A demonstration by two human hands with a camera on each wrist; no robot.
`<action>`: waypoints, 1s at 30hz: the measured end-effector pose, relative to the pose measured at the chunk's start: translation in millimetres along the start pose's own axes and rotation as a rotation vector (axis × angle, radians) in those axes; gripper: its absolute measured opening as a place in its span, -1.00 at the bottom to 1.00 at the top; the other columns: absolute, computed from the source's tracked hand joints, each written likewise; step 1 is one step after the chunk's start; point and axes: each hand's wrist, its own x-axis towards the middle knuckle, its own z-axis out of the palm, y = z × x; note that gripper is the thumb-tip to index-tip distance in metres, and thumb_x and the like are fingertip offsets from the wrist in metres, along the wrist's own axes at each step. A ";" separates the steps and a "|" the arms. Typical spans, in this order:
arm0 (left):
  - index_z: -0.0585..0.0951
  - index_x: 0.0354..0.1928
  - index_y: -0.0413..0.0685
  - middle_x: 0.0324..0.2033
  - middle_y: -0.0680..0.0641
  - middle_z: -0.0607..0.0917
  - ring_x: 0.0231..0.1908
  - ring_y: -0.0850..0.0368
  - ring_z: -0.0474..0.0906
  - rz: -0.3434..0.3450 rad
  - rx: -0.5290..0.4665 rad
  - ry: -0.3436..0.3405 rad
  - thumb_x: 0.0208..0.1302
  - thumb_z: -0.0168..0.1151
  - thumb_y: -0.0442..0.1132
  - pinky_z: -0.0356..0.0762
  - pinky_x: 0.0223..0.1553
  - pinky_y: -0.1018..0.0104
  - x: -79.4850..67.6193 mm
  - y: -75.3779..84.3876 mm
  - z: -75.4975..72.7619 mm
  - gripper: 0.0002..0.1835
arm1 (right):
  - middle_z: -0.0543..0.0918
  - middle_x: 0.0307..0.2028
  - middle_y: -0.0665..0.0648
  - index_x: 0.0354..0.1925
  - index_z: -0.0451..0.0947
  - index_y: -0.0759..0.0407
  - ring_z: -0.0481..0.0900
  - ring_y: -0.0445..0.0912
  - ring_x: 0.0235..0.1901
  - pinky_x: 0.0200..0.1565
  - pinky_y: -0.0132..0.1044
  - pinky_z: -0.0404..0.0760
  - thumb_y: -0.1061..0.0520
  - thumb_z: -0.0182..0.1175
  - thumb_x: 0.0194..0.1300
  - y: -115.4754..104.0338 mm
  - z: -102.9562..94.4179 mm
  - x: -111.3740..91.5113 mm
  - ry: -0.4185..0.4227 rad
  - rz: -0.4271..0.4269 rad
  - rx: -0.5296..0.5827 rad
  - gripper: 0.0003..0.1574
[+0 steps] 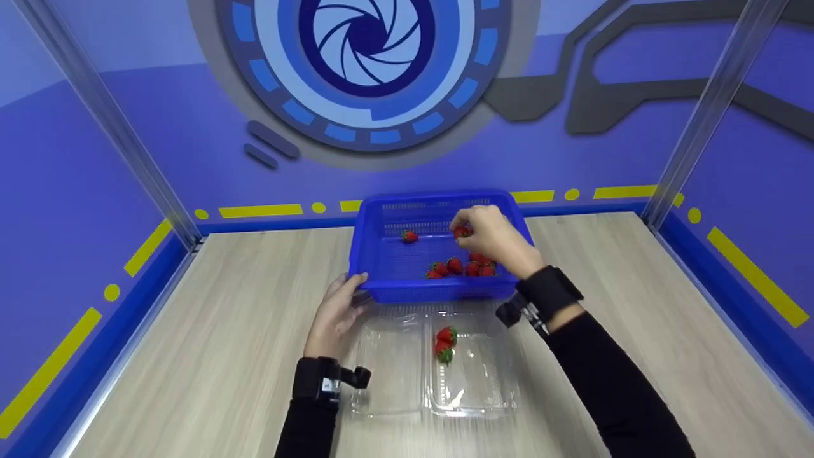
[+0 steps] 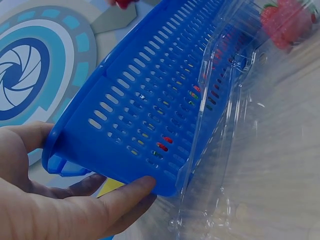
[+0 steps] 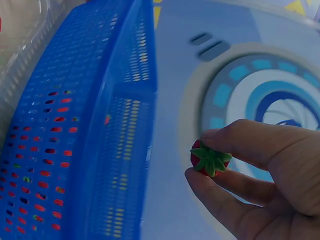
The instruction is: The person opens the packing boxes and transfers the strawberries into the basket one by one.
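Observation:
Between thumb and fingers my right hand [image 1: 499, 238] pinches a strawberry [image 3: 210, 159], its green leaves facing the right wrist camera. That hand is over the right part of a blue plastic basket [image 1: 407, 294]. My left hand [image 1: 334, 316] grips the basket's near left corner, thumb at the rim and fingers against the slotted wall [image 2: 120, 160]. Inside the basket, several strawberries [image 1: 454, 266] cluster toward the near right, and a single strawberry [image 1: 409, 236] lies farther left. In front stands an open clear plastic clamshell box [image 1: 425, 381], with strawberries [image 1: 444, 343] in its right half.
The light wood table [image 1: 254, 331] runs under the basket and box. A blue printed panel [image 1: 273, 184] rises just behind the basket. Side panels [image 1: 70, 254] and metal posts [image 1: 121, 140] bound the table left and right.

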 end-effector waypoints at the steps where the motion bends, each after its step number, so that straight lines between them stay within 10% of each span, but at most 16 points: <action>1: 0.22 0.40 -0.40 0.31 -0.49 0.37 0.18 -0.20 0.45 0.000 0.001 0.001 0.51 0.05 -0.29 0.34 0.37 -0.17 -0.1 -0.1 0.2 -0.46 | 0.74 -0.14 0.24 -0.08 0.73 0.24 0.64 0.06 -0.21 -0.17 -0.09 0.65 0.32 0.34 0.19 3.0 2.5 3.7 -0.015 0.020 0.008 -0.72; 30: 0.22 0.41 -0.41 0.27 -0.49 0.41 0.15 -0.20 0.50 0.008 -0.009 -0.018 0.51 0.08 -0.28 0.34 0.37 -0.17 0.2 -0.6 -1.6 -0.44 | 0.75 -0.21 0.22 -0.15 0.71 0.30 0.67 0.07 -0.16 -0.07 -0.05 0.68 0.32 0.44 0.14 13.9 35.8 10.7 -0.151 0.051 -0.021 -0.75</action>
